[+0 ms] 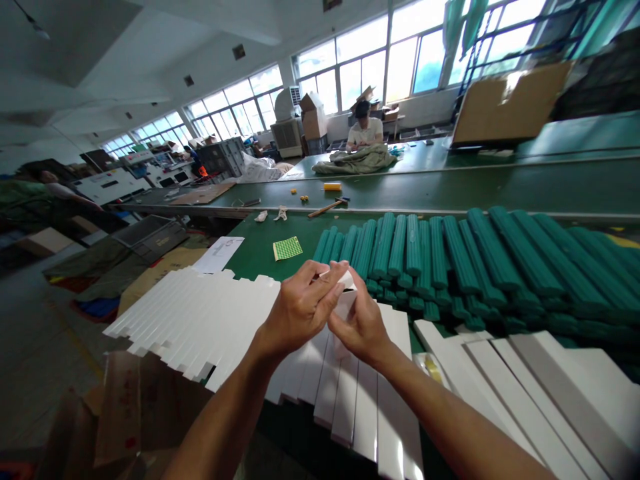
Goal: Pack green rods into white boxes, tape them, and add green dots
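Currently, the slim white carton [344, 308] is held upright, end flap [346, 280] raised, at the near left corner of the stack of green ribbed rolls [384, 248], which serves as the landmark. Right hand [364, 323]: thumb and fingers clamp the carton's sides. Left hand [306, 303]: fingers lie close together over the open end; whether their tips pinch the flap cannot be told.

Possible faults:
- Crushed walls or a creased mouth, if the right-hand grip is too tight.
- Bent or torn flap, if the left fingers press while it is out of line with the opening.
- Displaced white cartons [367, 400] on the near side of the stack, if a forearm or the held carton's lower end catches them.

Markings: no brand can be read. The printed paper sheet [219, 255], left of the stack, carries text too small to read. The green sticker sheet [287, 249], just left of the stack, shows rows of small marks, none legible. Reddish print on the brown cardboard box [119, 407], well left and nearer the wearer, is likewise illegible.
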